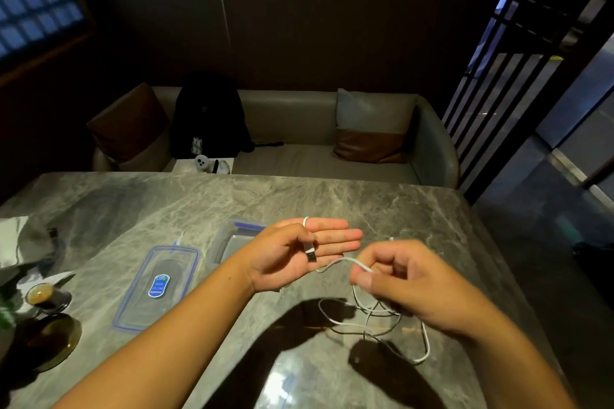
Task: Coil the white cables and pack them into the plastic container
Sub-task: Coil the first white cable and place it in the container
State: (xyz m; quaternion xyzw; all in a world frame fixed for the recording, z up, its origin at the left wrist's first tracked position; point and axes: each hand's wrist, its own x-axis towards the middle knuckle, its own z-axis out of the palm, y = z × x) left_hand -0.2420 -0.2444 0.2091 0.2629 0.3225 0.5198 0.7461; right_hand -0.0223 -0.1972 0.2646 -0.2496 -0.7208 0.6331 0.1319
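Note:
My left hand (pixel 299 256) is held palm up above the table, fingers stretched flat, thumb pressing the USB plug end of a white cable (pixel 335 264) against the palm; the cable loops over the forefinger. My right hand (pixel 408 285) pinches the same cable a little to the right. The rest of the cable lies in loose tangled loops (pixel 375 322) on the table below my right hand. The clear plastic container (pixel 229 236) stands open behind my left hand, partly hidden by it. Its blue-rimmed lid (pixel 156 289) lies flat to the left.
The grey marble table (pixel 332 202) has a small cup of dark drink (pixel 41 295) and a dark glass plate (pixel 50 342) at the left edge, with crumpled paper (pixel 20 242) behind. A sofa with cushions and a black backpack (pixel 209 116) lies beyond the table.

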